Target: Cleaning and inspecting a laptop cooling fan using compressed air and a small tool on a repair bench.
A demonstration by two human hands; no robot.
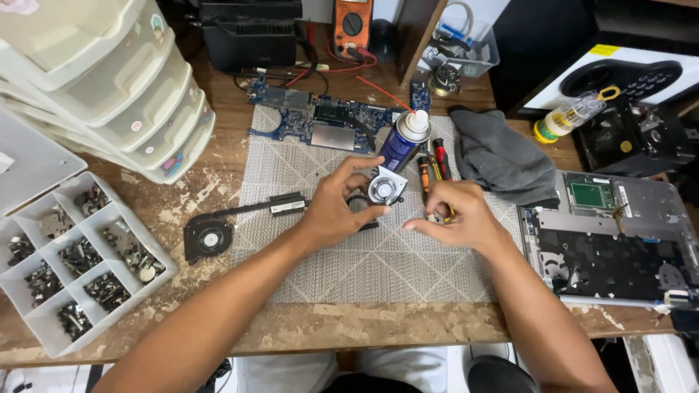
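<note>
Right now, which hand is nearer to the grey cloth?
Right. The right hand sits just left of and below the grey cloth, almost at its lower edge. The left hand is farther left, holding a small round fan over the grey mat.

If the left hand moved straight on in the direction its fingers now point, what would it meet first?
The left hand, which holds a small round fan, points up and to the right. Just beyond the fan stands the blue spray can, so it would probably meet that first; depth is unclear from one view.
</note>
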